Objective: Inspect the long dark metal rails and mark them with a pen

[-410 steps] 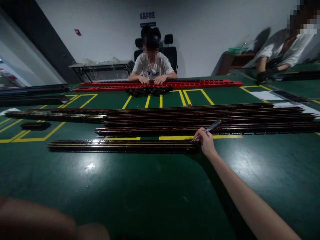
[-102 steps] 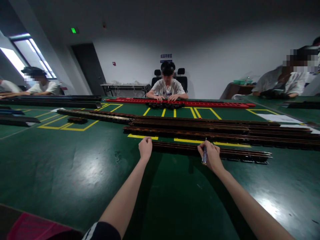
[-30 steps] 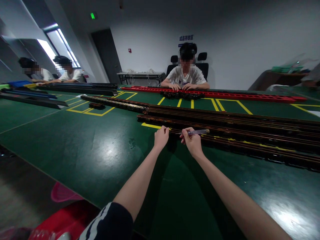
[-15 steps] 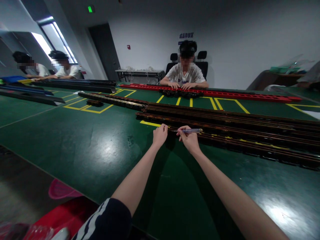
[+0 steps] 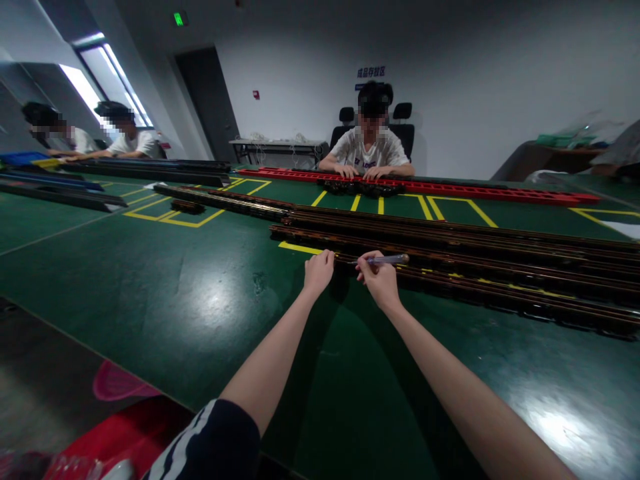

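My right hand (image 5: pixel 380 283) is closed around a small screwdriver (image 5: pixel 387 259) with a clear purplish handle, its thin shaft pointing left. Facing it, my left hand (image 5: pixel 319 275) has its fingers closed on the left end of the nearest long dark rail (image 5: pixel 480 293). The fingertips and the exact spot at the shaft's tip are too dark to make out. Just behind lie more long dark rails (image 5: pixel 450 233) with coppery edges, side by side and running off to the right.
The green table (image 5: pixel 210 347) carries yellow tape lines. Across it a person (image 5: pixel 373 150) has both hands on a long red rail (image 5: pixel 500 190). Black rails (image 5: pixel 150 170) lie at the far left, near two more people. A pink basket (image 5: pixel 117 383) sits below the table edge.
The screwdriver's handle end has shifted slightly right and up in my right hand. My left hand stays on the rail end. The view has moved very slightly.
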Demonstrator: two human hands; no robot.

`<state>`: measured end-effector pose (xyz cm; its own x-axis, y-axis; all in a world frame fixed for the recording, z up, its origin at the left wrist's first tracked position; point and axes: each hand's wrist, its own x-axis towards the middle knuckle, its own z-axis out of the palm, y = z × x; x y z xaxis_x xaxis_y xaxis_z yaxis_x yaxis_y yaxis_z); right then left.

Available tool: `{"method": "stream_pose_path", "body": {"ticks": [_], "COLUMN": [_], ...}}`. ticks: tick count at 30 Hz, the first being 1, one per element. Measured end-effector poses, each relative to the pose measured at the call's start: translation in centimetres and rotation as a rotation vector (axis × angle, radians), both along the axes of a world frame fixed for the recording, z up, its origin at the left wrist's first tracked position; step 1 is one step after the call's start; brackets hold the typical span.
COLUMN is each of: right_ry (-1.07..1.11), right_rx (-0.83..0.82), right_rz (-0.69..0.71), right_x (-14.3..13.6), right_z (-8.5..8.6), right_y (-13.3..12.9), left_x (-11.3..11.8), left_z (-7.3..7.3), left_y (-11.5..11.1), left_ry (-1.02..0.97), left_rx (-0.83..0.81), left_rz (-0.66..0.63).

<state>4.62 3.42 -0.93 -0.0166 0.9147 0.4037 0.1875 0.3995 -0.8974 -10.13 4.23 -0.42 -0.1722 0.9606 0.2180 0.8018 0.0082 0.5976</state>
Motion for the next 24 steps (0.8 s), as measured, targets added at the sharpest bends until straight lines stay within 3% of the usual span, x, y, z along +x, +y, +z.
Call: {"method": "stream_pose_path", "body": {"ticks": [12,20,24], "right_ry": [-0.029,0.013,0.041], "right_rx": [0.003,0.023,0.023], "right_rz": [-0.011,-0.126,-0.109], "right_x": [0.03,-0.07,-0.12], "right_z": [-0.26,-0.02,0.04], "right_y": [0.16,-0.18,-0.21], "left_x": [0.04,0.07,0.01], "left_z": [0.00,0.03,0.04], "left_y": [-0.14,-0.17,-0.10], "left_ry": [-0.041,-0.054,-0.040], "left_rx": [0.020,0.013,0.010], "left_rz": [-0.015,-0.021,-0.020]}}
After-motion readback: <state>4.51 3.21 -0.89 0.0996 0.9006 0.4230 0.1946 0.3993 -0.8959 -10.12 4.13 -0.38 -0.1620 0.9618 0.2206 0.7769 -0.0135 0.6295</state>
